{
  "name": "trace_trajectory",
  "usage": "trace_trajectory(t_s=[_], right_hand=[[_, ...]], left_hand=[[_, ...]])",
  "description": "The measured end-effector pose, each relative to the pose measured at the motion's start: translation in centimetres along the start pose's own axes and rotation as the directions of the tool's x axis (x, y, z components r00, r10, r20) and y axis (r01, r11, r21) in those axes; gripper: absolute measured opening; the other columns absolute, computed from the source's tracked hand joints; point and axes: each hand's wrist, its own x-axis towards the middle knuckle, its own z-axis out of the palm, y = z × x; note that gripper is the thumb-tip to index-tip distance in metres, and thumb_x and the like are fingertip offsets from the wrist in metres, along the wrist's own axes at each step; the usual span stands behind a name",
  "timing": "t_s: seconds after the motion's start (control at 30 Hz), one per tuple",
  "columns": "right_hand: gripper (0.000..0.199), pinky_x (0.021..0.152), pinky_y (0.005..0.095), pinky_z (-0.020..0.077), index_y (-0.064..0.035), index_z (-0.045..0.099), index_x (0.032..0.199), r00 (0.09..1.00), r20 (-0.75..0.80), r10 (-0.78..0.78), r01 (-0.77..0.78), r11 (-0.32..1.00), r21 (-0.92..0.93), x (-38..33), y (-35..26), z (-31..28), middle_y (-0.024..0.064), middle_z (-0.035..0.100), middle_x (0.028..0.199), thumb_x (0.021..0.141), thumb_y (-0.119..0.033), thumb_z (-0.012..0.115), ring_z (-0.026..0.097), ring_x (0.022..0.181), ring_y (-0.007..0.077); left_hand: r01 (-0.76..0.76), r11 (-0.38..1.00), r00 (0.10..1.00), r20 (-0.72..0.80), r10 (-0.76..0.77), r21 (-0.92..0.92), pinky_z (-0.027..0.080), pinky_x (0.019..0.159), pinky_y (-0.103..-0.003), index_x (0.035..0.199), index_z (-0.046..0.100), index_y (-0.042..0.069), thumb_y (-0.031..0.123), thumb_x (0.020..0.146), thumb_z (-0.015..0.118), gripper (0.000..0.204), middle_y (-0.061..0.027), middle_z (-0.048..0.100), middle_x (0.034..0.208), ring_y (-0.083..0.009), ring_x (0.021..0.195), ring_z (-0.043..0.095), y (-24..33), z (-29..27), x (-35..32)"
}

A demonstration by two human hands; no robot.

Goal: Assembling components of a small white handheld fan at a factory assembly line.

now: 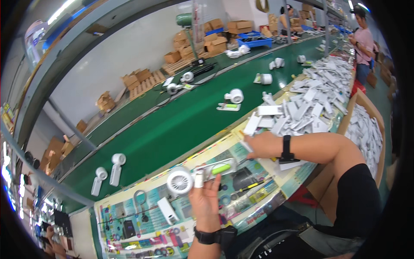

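My left hand is closed around a white handheld fan above the printed sheet on the bench. The fan's round grille faces up at the left, and its opened handle, pointing right, shows a green battery cell. My right hand reaches across to the near-left edge of a heap of white plastic handle covers. Its fingers are bent over a narrow white cover, partly hidden by them. Another white cover lies alone on the sheet, left of my left wrist.
Beyond the bench runs a green conveyor belt carrying finished-looking fans and opened ones. At right stands a cardboard box of white parts. A person in a pink top stands farther along. A metal frame rises at left.
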Motion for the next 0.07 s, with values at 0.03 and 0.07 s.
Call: trace_trajectory(t_s=[0.03, 0.07], right_hand=[[0.075, 0.066, 0.0417, 0.0516, -0.0019, 0.038, 0.127, 1.0, 0.013, -0.001, 0.0, 0.998, 0.057, 0.37, 0.3, 0.31, 0.0213, 0.064, 0.082, 0.076, -0.05, 0.064, 0.065, 0.074, 0.0345], [0.082, 0.068, 0.0404, 0.0526, 0.0015, 0.035, 0.131, 0.999, 0.034, -0.003, -0.001, 0.994, 0.11, 0.52, 0.48, -0.38, 0.0214, 0.065, 0.084, 0.074, -0.049, 0.065, 0.065, 0.074, 0.034]], left_hand=[[0.018, 1.0, 0.999, -0.032, -0.018, -0.015, 0.048, 0.088, -0.052, 0.126, 0.044, 0.011, 0.01, 0.087, 0.057, 0.041, -0.0122, 0.053, 0.121, -0.0278, 0.108, 0.055, -0.24, -0.46, 0.14], [0.052, 0.998, 0.998, -0.028, -0.054, -0.047, 0.046, 0.09, -0.053, 0.129, 0.04, 0.013, 0.011, 0.086, 0.059, 0.047, -0.0111, 0.051, 0.125, -0.0309, 0.114, 0.05, -0.46, -0.92, 0.4]])
